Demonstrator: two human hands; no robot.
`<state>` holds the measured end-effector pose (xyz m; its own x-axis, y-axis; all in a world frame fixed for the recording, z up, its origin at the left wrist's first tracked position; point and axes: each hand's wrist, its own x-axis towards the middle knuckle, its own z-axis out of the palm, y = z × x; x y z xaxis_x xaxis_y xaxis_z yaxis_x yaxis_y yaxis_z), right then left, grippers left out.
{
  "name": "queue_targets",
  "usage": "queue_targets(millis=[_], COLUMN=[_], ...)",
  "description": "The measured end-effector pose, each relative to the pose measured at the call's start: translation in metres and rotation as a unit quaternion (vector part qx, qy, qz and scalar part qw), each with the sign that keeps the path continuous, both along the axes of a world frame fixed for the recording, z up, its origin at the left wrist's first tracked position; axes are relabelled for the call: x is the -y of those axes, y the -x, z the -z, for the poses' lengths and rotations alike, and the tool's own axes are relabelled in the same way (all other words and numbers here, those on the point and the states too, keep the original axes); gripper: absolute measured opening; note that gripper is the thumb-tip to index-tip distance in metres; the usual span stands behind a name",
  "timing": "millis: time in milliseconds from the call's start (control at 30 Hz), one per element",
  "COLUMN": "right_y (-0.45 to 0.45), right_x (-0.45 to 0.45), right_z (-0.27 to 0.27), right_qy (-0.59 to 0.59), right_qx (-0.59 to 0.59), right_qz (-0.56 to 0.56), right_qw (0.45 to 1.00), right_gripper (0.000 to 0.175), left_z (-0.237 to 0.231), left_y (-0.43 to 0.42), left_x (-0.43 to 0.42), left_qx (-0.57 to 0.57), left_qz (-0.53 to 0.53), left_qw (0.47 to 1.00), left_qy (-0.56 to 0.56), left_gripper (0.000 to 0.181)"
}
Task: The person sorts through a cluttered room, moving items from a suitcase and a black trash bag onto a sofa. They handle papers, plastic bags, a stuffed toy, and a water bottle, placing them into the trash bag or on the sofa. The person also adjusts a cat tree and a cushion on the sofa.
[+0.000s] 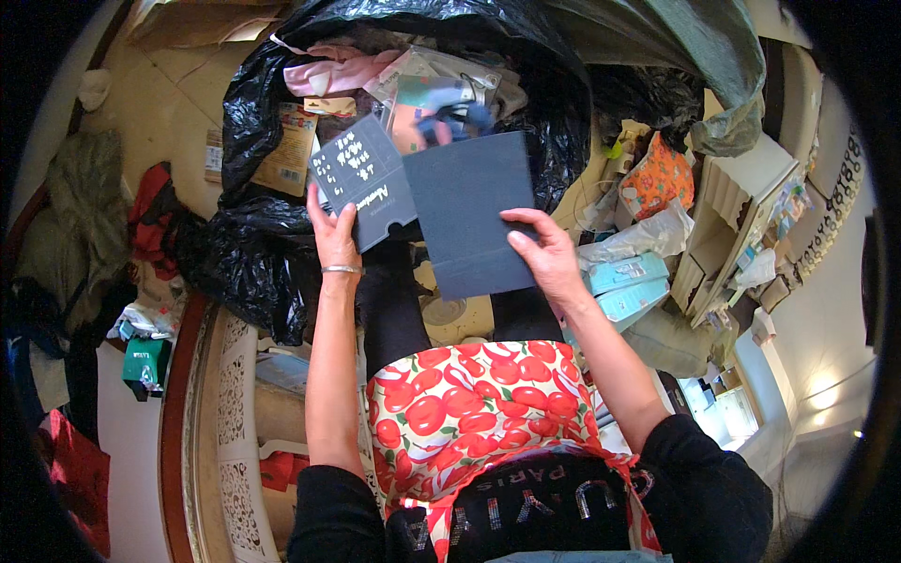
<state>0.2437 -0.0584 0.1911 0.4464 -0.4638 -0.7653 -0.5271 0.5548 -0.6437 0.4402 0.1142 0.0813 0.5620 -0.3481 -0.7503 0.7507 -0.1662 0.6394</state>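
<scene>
My left hand (336, 239) holds a dark grey card sleeve (366, 183) by its near left edge. The sleeve bears white handwriting and has a rounded notch in its lower edge. My right hand (545, 250) grips a plain dark slate-coloured board or folder (471, 211) at its right edge, thumb on top. Side by side, the two pieces are held over the near part of an open black plastic bag (563, 119). Just beyond the board, a dark blue item (461, 123) is blurred and cannot be made out. Pink cloth (345, 74) and clear plastic packaging (479, 67) lie inside the bag.
Brown card packaging (288, 151) rests at the bag's left side. To the right are an orange patterned cloth item (658, 176), light-blue boxes (626, 281) and a white cabinet (732, 204). A green box (146, 366) stands at left, near a dark red-brown edge (179, 422).
</scene>
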Motion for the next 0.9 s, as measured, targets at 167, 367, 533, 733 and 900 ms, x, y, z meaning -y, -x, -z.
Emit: queue_targets(millis=[167, 367, 533, 733, 900], right_y=[-0.019, -0.056, -0.112, -0.166, -0.135], right_x=[-0.014, -0.028, 0.018, 0.088, 0.119], right_z=[0.015, 0.039, 0.084, 0.127, 0.115], right_qy=[-0.004, 0.019, 0.419, 0.542, 0.538], right_qx=[0.038, 0.063, 0.013, -0.081, 0.030], right_qz=[-0.042, -0.249, -0.392, -0.600, -0.622], right_qw=[0.998, 0.966, 0.819, 0.583, 0.568], right_gripper=[0.025, 0.028, 0.028, 0.055, 0.023], left_z=[-0.025, -0.049, -0.076, -0.100, -0.083], left_y=[0.013, 0.024, -0.004, 0.003, 0.034], left_x=[-0.014, -0.038, -0.122, -0.261, -0.320], left_qx=[0.108, 0.001, -0.001, -0.012, -0.006], left_qz=[0.195, 0.125, -0.040, -0.007, 0.117], left_qw=[0.974, 0.992, 0.991, 0.952, 0.837], left_qy=[-0.024, -0.035, -0.128, -0.306, -0.534], left_gripper=[0.031, 0.031, 0.035, 0.052, 0.057])
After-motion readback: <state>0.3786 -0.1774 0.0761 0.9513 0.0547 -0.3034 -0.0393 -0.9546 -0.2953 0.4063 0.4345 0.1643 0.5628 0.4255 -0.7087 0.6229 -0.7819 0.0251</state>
